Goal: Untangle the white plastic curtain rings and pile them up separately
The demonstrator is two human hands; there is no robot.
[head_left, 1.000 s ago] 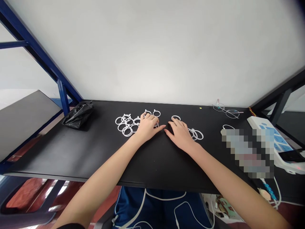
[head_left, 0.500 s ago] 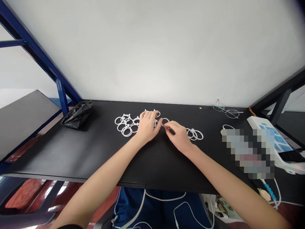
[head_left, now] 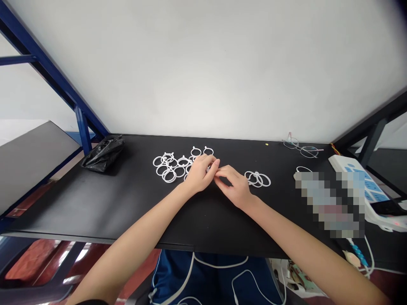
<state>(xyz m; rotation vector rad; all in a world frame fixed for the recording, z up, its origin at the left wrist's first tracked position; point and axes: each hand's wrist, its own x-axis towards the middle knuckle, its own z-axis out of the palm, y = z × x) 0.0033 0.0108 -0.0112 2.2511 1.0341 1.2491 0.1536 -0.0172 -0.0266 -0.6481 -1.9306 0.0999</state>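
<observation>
My left hand [head_left: 202, 173] and my right hand [head_left: 234, 186] meet fingertip to fingertip over the black desk. Both are closed in a pinch on a white curtain ring [head_left: 208, 168], nearly all of it hidden behind the fingers. Left of my hands, several white curtain rings with small eyelets [head_left: 169, 175] lie in a loose, overlapping cluster. Two more, the far rings [head_left: 196, 151], lie just beyond my left hand. To the right of my right hand is a small linked group of white rings [head_left: 262, 180].
The black desk [head_left: 133, 203] runs up to a pale wall. A crumpled black plastic bag [head_left: 104, 154] lies at the left. Eyeglasses [head_left: 308, 151], a white power strip [head_left: 359, 178] and a blurred-out item [head_left: 330, 205] are on the right. White cables [head_left: 219, 266] hang over my lap.
My hands have come together, and the ring that showed above my right fingertips is now mostly hidden. My left hand has drawn slightly nearer, uncovering rings behind it.
</observation>
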